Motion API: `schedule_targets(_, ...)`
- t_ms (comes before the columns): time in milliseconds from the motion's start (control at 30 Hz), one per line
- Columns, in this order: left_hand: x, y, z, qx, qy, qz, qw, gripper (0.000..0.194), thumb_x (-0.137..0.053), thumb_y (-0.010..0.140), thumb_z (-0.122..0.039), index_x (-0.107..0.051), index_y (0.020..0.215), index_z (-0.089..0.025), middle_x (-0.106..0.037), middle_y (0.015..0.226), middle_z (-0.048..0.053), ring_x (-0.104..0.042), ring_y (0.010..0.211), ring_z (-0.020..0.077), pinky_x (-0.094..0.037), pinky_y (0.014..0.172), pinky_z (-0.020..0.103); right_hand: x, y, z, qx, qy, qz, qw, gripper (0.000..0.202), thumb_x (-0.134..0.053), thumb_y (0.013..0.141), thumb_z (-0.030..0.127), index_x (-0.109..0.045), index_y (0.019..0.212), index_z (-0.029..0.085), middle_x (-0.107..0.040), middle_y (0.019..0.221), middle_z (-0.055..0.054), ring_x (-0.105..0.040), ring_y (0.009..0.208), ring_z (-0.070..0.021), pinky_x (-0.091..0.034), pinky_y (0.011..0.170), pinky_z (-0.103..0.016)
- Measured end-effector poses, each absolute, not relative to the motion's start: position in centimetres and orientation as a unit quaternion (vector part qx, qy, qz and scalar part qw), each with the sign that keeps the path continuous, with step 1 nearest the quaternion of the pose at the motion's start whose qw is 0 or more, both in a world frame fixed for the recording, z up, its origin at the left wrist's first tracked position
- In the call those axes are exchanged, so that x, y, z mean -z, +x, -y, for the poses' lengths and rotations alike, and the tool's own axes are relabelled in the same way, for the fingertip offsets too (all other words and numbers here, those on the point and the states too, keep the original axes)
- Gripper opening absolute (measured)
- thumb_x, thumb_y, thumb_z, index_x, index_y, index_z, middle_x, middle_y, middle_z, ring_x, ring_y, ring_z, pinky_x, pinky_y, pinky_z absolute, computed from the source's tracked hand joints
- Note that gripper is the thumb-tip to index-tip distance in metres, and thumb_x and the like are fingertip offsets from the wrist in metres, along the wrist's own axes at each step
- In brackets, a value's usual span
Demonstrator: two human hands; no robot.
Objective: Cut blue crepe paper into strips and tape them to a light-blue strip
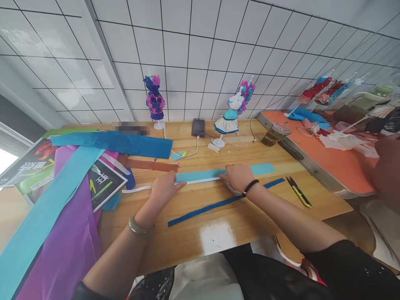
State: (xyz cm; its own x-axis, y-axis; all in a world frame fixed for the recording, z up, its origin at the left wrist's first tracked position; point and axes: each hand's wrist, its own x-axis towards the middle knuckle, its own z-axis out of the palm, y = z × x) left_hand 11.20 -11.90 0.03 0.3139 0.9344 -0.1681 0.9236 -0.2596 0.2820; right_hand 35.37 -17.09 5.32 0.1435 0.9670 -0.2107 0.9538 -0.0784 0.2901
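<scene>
Turquoise fabric strip (201,174) lies mid-frame while my left hand (163,191), thumb parted, steadies and right hand (240,177) pinches white ribbon (201,181) along its lower edge, needing even alignment.

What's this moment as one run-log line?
left hand: on light-blue strip, left end | right hand: farther right on it | white strip: along its near edge | dark-blue strip: nearer the person | snips: right of dark-blue strip
</scene>
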Motion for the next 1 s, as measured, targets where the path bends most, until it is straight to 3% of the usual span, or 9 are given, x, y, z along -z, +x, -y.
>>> schedule_targets(700,-0.21,11.27,11.97,-0.022,0.794,-0.584,0.166,0.042,-0.042,0.075,-0.060,-0.052,0.088,-0.021,-0.065,0.081,0.006,-0.060,0.079,0.0270,-0.040,0.064,0.032,-5.22,35.36,16.58,0.001,0.728,-0.658,0.191,0.036,-0.047,0.085,0.042,-0.065,0.090,0.011,-0.067,0.092,-0.019,-0.063,0.087,-0.0275,-0.044,0.069,-0.032)
schedule_targets(1000,-0.47,11.24,11.94,-0.007,0.791,-0.589,0.163,0.031,-0.039,0.081,-0.049,-0.053,0.087,-0.021,-0.066,0.081,0.006,-0.061,0.080,0.0255,-0.040,0.064,0.031,-4.66,35.37,16.16,0.011,0.728,-0.657,0.195,0.032,-0.049,0.085,0.037,-0.065,0.090,0.010,-0.067,0.093,-0.019,-0.063,0.085,-0.0270,-0.045,0.068,-0.032)
